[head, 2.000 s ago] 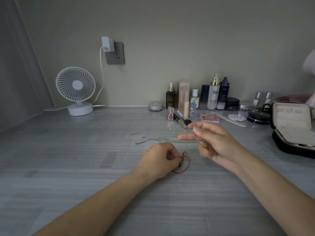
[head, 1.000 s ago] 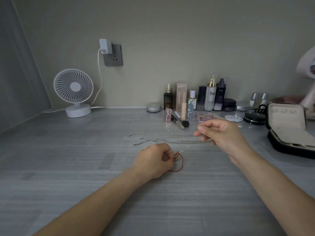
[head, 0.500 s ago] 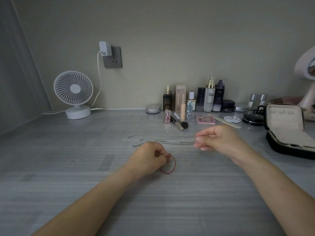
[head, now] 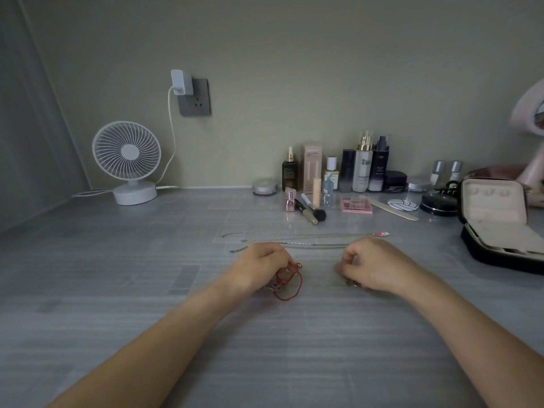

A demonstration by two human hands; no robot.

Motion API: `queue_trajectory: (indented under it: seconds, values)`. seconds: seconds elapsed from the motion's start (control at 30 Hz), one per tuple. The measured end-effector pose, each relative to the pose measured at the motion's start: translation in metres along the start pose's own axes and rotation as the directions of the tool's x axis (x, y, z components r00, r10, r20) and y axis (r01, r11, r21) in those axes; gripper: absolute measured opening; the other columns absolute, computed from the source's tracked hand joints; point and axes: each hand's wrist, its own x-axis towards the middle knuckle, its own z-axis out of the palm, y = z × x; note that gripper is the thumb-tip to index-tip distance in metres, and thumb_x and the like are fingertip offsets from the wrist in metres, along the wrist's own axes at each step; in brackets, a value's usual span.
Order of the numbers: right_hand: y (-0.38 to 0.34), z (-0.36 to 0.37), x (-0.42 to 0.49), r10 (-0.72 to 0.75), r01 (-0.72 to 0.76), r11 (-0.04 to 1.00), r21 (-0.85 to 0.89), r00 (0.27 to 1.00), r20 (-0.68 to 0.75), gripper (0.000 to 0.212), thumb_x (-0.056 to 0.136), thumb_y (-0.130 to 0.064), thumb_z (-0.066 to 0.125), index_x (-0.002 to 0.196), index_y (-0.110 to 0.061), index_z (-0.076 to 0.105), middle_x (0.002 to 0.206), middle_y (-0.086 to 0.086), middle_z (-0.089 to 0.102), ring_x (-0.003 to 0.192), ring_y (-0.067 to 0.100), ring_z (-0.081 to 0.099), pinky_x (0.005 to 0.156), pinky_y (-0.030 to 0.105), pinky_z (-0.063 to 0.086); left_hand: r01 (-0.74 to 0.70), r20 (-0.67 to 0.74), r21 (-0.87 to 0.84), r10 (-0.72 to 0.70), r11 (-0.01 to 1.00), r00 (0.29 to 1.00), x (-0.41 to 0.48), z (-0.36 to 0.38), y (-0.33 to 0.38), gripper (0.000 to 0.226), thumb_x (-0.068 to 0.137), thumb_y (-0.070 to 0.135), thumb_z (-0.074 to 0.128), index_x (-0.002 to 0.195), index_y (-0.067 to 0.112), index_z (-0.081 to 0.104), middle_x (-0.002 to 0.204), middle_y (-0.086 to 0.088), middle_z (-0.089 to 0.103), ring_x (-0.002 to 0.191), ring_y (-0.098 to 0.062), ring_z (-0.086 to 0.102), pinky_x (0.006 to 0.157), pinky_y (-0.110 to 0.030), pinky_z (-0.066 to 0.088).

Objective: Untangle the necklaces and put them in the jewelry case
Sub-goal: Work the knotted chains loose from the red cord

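My left hand (head: 259,270) rests on the grey wood-grain bench (head: 147,290), fingers curled tight around a tangle of thin red cord necklace (head: 290,285) — its loop spills out just to the right of my knuckles. My right hand (head: 372,265) sits near it, fisted; whether it grips anything I cannot tell. Beyond both hands, three thin silver chain necklaces (head: 294,240) lie stretched out side by side. The open black jewelry case with cream lining (head: 500,228) stands well apart, at the far right.
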Motion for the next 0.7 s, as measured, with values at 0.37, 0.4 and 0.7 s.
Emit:
queue_trajectory:
  seconds: [0.37, 0.4, 0.7]
  values:
    - [-0.033, 0.02, -0.003, -0.266, 0.293, 0.852, 0.434, 0.956, -0.123, 0.02, 0.081, -0.013, 0.068, 0.072, -0.03, 0.063, 0.072, -0.002, 0.066, 0.044, 0.0, 0.052, 0.05, 0.019, 0.046, -0.137, 0.026, 0.11, 0.135, 0.984, 0.991, 0.001, 0.003, -0.003, 0.02, 0.085, 0.01, 0.061, 0.066, 0.016, 0.058, 0.053, 0.008, 0.052, 0.04, 0.003, 0.043, 0.044, -0.01, 0.034]
    - [-0.031, 0.018, -0.002, -0.254, 0.291, 0.851, 0.437, 0.957, -0.141, 0.022, 0.081, -0.013, 0.067, 0.069, -0.031, 0.063, 0.07, -0.001, 0.067, 0.042, 0.0, 0.052, 0.05, 0.018, 0.045, -0.154, 0.033, 0.118, 0.151, 0.981, 0.988, 0.0, 0.002, -0.004, 0.018, 0.084, 0.014, 0.063, 0.067, 0.016, 0.059, 0.054, 0.008, 0.053, 0.042, 0.003, 0.043, 0.045, -0.01, 0.035]
    - [-0.023, 0.012, -0.001, -0.268, 0.322, 0.852, 0.413, 0.946, -0.185, 0.021, 0.085, -0.021, 0.063, 0.067, -0.03, 0.062, 0.062, -0.009, 0.063, 0.05, -0.003, 0.053, 0.058, 0.019, 0.041, -0.202, 0.045, 0.168, 0.197, 0.965, 0.979, 0.001, 0.0, -0.006, 0.014, 0.083, 0.016, 0.066, 0.071, 0.02, 0.061, 0.06, 0.007, 0.056, 0.045, 0.004, 0.046, 0.048, -0.011, 0.038]
